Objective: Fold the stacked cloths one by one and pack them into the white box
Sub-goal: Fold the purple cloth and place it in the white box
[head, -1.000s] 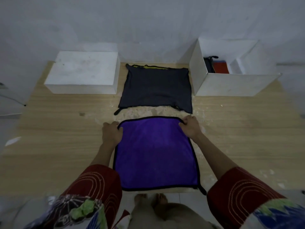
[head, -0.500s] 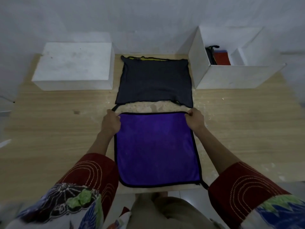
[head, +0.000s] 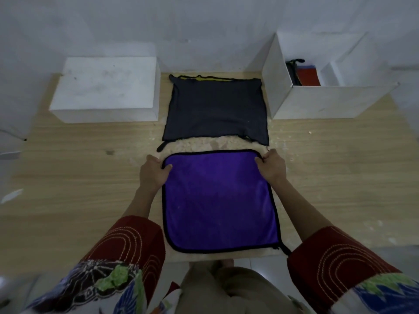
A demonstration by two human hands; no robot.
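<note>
A purple cloth (head: 218,200) with a black hem lies flat on the wooden table, close to its near edge. My left hand (head: 152,174) grips its far left corner and my right hand (head: 271,165) grips its far right corner. Behind it lies the stack of cloths (head: 216,109), dark grey on top with a yellow edge showing at the back. The open white box (head: 317,103) stands at the back right, with a red cloth (head: 307,75) and a dark one inside.
A closed white box (head: 106,87) sits at the back left, beside the stack. The wooden table (head: 79,177) reaches a white wall behind. My red patterned sleeves fill the bottom of the view, and the table's near edge lies just under the purple cloth.
Both hands kept hold of the purple cloth's far corners and pushed them slightly away from me, stretching it flat. The view has shifted a little.
</note>
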